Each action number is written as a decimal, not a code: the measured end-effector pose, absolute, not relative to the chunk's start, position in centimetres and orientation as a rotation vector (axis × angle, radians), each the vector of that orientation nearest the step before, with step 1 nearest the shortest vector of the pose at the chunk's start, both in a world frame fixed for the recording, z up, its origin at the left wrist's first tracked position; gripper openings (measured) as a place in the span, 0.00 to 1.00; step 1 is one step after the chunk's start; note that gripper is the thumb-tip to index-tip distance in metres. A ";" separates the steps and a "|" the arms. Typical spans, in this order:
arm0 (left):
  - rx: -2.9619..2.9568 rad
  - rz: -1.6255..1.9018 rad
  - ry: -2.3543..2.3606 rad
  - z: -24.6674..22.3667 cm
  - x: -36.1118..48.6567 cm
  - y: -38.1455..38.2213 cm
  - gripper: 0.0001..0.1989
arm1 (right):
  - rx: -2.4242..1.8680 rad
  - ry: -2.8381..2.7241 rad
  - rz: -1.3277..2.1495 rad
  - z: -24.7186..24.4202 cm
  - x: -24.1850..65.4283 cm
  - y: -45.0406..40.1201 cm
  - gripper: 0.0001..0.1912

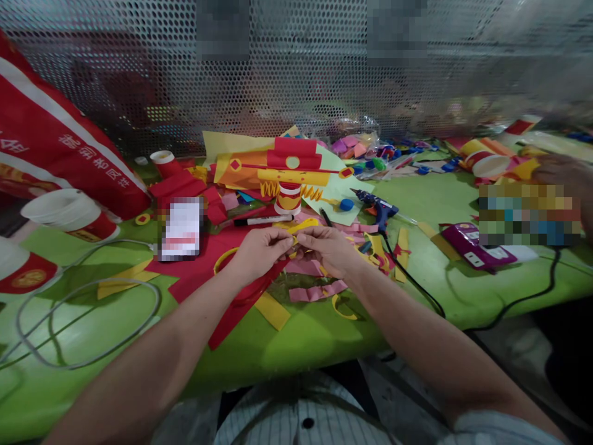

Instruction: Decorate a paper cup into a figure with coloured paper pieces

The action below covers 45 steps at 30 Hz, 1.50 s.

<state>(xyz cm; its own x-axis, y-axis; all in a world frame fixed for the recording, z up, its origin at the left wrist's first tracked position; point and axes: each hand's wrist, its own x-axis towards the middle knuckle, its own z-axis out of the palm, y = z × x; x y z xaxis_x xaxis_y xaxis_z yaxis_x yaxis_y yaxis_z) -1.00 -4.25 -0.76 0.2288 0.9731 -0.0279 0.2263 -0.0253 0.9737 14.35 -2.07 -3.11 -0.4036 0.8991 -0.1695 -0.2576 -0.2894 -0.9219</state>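
My left hand point(262, 250) and my right hand point(330, 247) meet above the green table point(301, 337), and both pinch a small yellow paper strip point(296, 230) between their fingertips. Under the hands lie red paper sheets point(204, 259), yellow strips point(272, 310) and pink folded strips point(317, 290). Just behind the hands stands a paper craft figure point(291, 176) with a red hat, yellow fringe and a red-and-white cup as its body. A black marker point(262, 220) lies in front of it.
A blue glue gun point(380, 207) with a black cord lies right of the figure. Paper cups point(69, 213) and a red bag point(55, 148) stand at the left, a grey cable loop point(83, 321) lies at front left. Another person's hand point(567, 179) is at far right. A perforated metal screen backs the table.
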 end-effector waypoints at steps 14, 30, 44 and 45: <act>1.415 0.895 1.218 -0.7 -1.1 -4.3 0.09 | -0.958 -1.217 1.542 -2.8 14.0 -2.6 0.14; 1.392 0.877 1.178 -1.0 -1.4 -3.9 0.11 | -0.921 -1.256 1.549 -3.0 13.7 -2.5 0.17; 1.421 1.013 1.238 -1.1 -1.0 -4.0 0.09 | -0.984 -1.214 1.554 -2.7 14.0 -2.6 0.17; 1.428 1.021 1.247 -1.2 -1.0 -4.0 0.09 | -0.999 -1.217 1.546 -2.7 14.0 -2.6 0.16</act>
